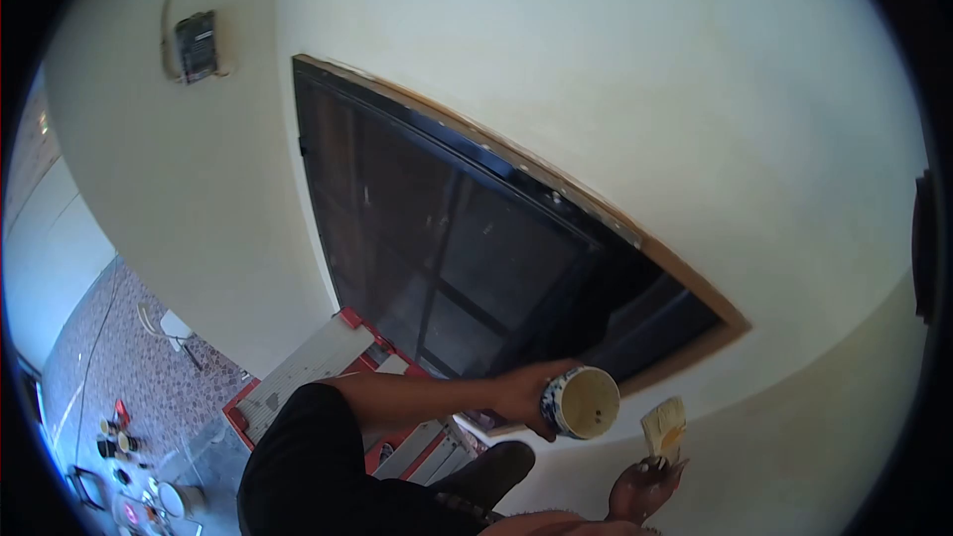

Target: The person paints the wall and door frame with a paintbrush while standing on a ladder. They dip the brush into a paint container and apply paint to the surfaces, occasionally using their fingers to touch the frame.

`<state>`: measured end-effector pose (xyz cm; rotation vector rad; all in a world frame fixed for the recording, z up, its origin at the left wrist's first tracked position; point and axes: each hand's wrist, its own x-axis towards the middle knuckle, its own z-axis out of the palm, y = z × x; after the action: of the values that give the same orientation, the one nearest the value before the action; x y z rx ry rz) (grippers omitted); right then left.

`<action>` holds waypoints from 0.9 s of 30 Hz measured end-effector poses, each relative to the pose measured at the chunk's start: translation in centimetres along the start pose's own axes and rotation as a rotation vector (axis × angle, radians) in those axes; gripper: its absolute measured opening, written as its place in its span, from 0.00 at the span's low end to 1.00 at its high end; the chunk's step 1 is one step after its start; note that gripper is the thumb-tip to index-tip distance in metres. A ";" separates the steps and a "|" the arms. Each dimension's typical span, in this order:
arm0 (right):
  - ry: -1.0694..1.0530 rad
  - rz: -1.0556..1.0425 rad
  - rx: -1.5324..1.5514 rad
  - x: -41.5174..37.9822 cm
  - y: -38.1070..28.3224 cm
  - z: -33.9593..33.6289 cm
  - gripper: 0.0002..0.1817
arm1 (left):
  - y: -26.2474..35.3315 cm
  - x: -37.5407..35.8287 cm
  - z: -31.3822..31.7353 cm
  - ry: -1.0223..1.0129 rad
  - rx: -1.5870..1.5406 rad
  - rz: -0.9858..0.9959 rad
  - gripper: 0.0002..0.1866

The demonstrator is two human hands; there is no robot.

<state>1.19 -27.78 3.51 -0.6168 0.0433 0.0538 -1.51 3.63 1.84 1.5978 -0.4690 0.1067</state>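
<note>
My left hand (533,395) is wrapped round a blue-and-white patterned cup (586,403), whose open top faces me and shows cream paint inside. To the right of the cup, my right hand (643,488) grips a paintbrush (665,427) near its base. The bristles point up and carry cream paint, with a yellower patch on one side. Cup and brush are apart. Behind them are a cream wall (615,69) and a dark window (467,228) with a wooden frame.
Beneath my legs is a red and grey ladder (308,377). An electrical box (197,46) with a cable hangs on the wall at upper left. Far below, on the patterned floor (89,337), stand a white bucket (181,499), several small containers and a white chair (176,328).
</note>
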 end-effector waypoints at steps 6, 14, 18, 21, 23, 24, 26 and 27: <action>-0.050 0.016 0.024 -0.5 -1.1 -0.6 0.18 | -0.2 0.2 -0.2 0.032 0.091 0.062 0.57; -0.091 0.040 -0.035 -1.1 -1.1 -0.5 0.19 | 0.6 0.1 -0.2 0.069 0.110 0.012 0.58; -0.134 -0.005 -0.071 -1.4 -1.1 -0.6 0.17 | 0.6 0.0 -0.3 0.047 0.165 -0.080 0.62; -0.263 -0.048 -0.169 -1.5 -1.6 0.5 0.15 | 0.2 0.1 -0.4 0.049 0.180 -0.050 0.63; -0.310 -0.075 -0.207 -1.9 -1.6 1.8 0.14 | 0.5 0.0 -0.3 0.021 0.192 -0.048 0.63; -0.388 -0.099 -0.248 -2.3 -1.7 2.3 0.13 | 0.8 -0.1 -0.3 0.050 0.187 -0.096 0.63; -0.344 -0.153 -0.300 -3.5 -1.8 3.0 0.13 | 1.0 0.2 -0.2 0.058 0.181 -0.111 0.63; -0.334 -0.176 -0.348 -3.9 -2.0 3.1 0.13 | 1.2 0.4 -0.1 0.012 0.177 -0.105 0.63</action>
<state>-2.50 -27.71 7.43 -0.9494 -0.3504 -0.0075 -1.57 3.63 3.10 1.7917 -0.3734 0.0797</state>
